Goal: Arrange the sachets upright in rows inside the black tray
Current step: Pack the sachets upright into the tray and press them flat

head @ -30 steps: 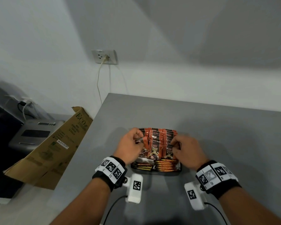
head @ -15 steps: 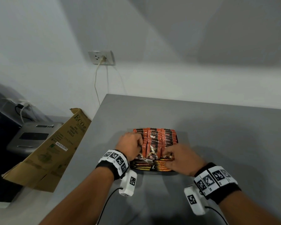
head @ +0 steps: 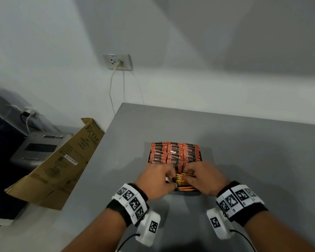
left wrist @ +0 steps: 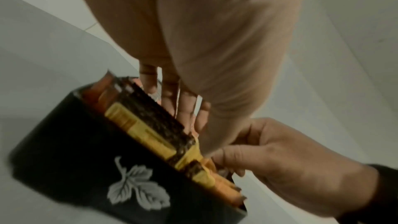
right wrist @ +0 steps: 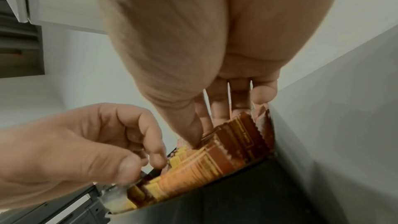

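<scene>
flat orange-and-yellow foil sachets (head: pixel 183 179) at the black plastic tray's (left wrist: pixel 71 149) near end were pinched by both the left hand (head: pixel 155 180) and the right hand (head: pixel 205 177), lengthwise between them.

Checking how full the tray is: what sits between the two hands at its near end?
In the head view, a stack of yellow-orange sachets shows between the left hand and right hand, inside the black tray.

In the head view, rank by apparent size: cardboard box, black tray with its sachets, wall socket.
1. cardboard box, largest by far.
2. black tray with its sachets, partly hidden by both hands.
3. wall socket, smallest, though it is farthest from the camera, so it looks smaller than it is.
</scene>
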{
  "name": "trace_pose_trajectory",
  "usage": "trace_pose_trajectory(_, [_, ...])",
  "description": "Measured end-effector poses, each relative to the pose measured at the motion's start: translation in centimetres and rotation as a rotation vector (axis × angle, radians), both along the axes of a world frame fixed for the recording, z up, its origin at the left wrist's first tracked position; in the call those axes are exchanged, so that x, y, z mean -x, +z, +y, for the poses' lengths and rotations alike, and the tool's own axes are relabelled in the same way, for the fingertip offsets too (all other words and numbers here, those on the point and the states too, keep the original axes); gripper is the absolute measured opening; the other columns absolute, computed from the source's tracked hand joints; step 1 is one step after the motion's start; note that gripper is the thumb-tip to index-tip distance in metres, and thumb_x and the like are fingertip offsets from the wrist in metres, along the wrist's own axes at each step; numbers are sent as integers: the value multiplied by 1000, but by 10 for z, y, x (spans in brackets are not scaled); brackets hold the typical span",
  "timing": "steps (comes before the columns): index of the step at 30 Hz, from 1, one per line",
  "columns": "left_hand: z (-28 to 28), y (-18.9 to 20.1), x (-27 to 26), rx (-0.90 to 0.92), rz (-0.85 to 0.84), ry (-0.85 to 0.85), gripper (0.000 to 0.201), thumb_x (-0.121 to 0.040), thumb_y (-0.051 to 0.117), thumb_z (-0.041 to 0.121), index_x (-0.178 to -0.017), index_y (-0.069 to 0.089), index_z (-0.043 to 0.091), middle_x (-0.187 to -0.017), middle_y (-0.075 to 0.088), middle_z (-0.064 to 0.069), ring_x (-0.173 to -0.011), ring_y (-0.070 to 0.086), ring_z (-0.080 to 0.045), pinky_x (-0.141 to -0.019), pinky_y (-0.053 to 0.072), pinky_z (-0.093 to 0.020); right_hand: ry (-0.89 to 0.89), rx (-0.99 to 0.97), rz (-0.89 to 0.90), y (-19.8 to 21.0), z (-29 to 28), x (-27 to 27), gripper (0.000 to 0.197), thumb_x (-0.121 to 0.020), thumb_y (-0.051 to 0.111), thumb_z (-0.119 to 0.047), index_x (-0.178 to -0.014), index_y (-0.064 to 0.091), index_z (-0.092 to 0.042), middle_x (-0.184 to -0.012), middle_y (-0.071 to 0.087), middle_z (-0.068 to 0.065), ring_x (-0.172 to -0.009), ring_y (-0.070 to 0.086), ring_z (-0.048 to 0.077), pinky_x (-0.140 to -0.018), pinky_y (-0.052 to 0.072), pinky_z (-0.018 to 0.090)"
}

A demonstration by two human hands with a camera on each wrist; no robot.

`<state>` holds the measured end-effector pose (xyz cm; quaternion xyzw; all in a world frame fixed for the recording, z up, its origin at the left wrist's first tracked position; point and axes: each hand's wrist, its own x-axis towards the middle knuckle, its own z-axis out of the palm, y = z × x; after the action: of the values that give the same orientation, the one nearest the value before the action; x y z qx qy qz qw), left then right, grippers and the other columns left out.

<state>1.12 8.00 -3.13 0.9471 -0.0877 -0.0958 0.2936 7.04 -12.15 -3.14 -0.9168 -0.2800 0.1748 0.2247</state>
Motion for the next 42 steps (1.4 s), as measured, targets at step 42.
trace_pose_trajectory(42, [-25, 24, -21, 1486, 434, 565, 33, -79, 65, 13, -106, 73, -3, -107, 70, -26, -88, 71, -33, -75, 58, -39, -241, -497, 62, 66, 20, 10, 54, -76, 82, -28, -125, 58, -26, -123, 56, -13, -105, 55, -10, -87, 44, 5])
